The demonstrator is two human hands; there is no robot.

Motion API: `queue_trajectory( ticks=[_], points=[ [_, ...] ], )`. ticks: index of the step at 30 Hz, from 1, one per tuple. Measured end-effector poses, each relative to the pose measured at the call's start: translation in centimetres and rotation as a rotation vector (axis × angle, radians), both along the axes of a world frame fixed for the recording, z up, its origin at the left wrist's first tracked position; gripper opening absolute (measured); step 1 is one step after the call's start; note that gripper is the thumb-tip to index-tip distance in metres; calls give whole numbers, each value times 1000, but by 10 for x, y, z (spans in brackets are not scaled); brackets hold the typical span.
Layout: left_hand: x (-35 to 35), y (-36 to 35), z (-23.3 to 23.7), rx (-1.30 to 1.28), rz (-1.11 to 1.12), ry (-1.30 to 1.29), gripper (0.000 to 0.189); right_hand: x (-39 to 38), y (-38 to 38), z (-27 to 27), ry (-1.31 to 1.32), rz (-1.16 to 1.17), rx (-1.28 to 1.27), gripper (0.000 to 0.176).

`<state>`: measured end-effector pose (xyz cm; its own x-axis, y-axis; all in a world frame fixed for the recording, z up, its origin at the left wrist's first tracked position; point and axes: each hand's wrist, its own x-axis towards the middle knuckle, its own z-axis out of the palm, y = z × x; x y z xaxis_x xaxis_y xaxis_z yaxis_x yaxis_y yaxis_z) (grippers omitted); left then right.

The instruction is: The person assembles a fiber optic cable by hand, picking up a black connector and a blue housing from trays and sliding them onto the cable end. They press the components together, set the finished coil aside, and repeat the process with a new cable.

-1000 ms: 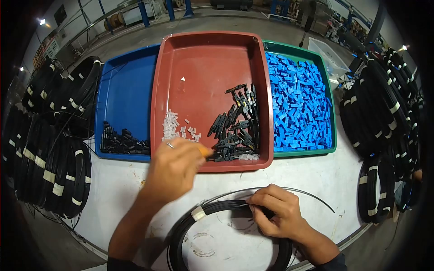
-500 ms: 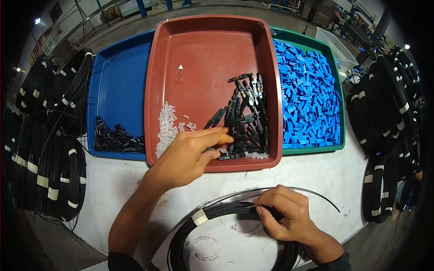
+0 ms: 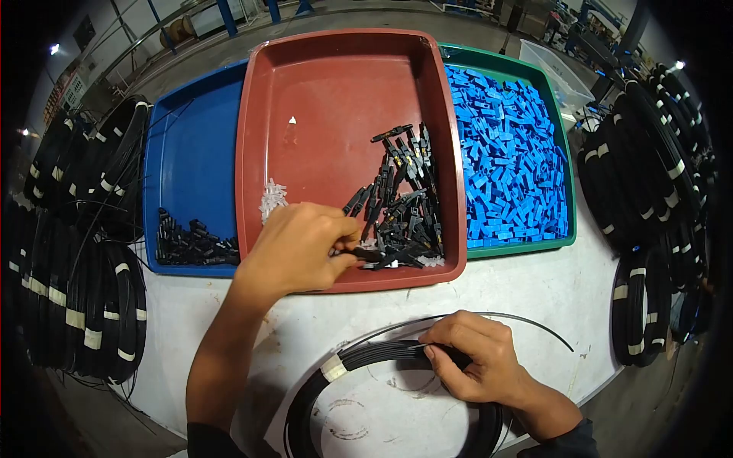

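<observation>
My left hand (image 3: pixel 298 248) is over the lower part of the red tray (image 3: pixel 321 281), thumb and fingers pinched on a black connector (image 3: pixel 366 254). Beside it lies a heap of similar black connectors (image 3: pixel 412 217), some with white or yellowish parts. Small clear plastic pieces (image 3: pixel 272 198) lie on the tray's left side, partly hidden by that hand. Lower down, my right hand (image 3: pixel 477 355) is closed with thumb and finger on a thin black cable at the top of a cable coil (image 3: pixel 305 408). White tape (image 3: pixel 334 368) binds the coil, and one loose cable end (image 3: pixel 561 336) arcs off to the right.
A blue tray (image 3: pixel 195 153) with black pieces (image 3: pixel 191 244) stands at the left. At the right, a green tray (image 3: pixel 527 250) is full of blue plastic pieces (image 3: pixel 511 160). Taped black coils (image 3: pixel 84 305) are stacked at left, and more coils (image 3: pixel 634 175) at right. Everything stands around a white table (image 3: pixel 198 320).
My left hand has drawn back slightly left from the connector heap, with a black connector now showing in its fingers. The right hand keeps its pinch on the cable. The view has shifted a little.
</observation>
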<state>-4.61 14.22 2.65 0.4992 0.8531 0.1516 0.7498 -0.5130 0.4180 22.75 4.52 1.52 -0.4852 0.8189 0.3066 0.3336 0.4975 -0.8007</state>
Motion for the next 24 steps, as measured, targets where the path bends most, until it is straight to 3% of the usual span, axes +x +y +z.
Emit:
queue_trajectory(
  ticks=[5, 9, 17, 20, 24],
  points=[
    [30, 27, -25, 415, -65, -20, 16, 1, 0, 1, -10, 4, -2, 11],
    [40, 46, -20, 472, -24, -43, 27, 1, -1, 1, -11, 5, 9, 11],
    [33, 28, 1, 413, -5, -64, 24, 2, -1, -4, 12, 18, 47, 12],
    [27, 15, 5, 277, -211, -73, 17, 2, 0, -5, 17, 26, 64, 12],
    [28, 3, 1, 114, -228, 9, 18, 3, -1, -4, 0, 21, 33, 13]
  ],
)
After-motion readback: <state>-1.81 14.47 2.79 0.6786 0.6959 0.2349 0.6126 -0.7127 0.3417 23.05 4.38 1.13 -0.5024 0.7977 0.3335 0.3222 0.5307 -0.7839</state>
